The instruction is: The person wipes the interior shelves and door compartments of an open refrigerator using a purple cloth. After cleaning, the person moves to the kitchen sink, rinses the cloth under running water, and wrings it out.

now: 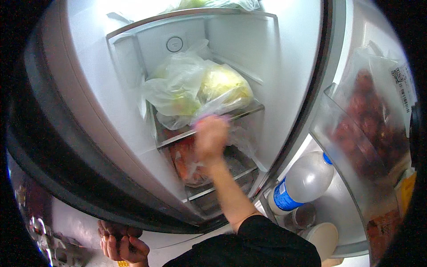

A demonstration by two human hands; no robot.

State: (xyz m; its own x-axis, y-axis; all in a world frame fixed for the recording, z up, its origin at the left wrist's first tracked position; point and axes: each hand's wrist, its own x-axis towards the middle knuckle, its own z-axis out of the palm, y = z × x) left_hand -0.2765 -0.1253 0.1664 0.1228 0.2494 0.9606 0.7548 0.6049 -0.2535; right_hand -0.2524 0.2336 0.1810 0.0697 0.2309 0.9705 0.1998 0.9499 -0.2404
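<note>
My right hand [210, 137], blurred, reaches into an open refrigerator [297, 43]. Its fingers are closed around a small pink and purple thing [215, 116], mostly hidden; I cannot tell whether it is a cloth or a sponge. The hand is at the front edge of a glass shelf [248, 111]. Just beyond it, a translucent plastic bag [180, 80] and a clear-wrapped pale yellow-green leafy vegetable [227, 83] lie on that shelf. My left hand [124, 247] is at the lower left, fingers curled against a glossy dark surface that reflects them. Whether it grips anything is unclear.
Below the shelf lies a bag of reddish food [188, 163]. On the right, the door's clear bin [347, 116] holds a bag of dark red fruit [367, 123]. A bottle with a blue label [302, 182] and a white-lidded tub [322, 240] stand in the lower bin.
</note>
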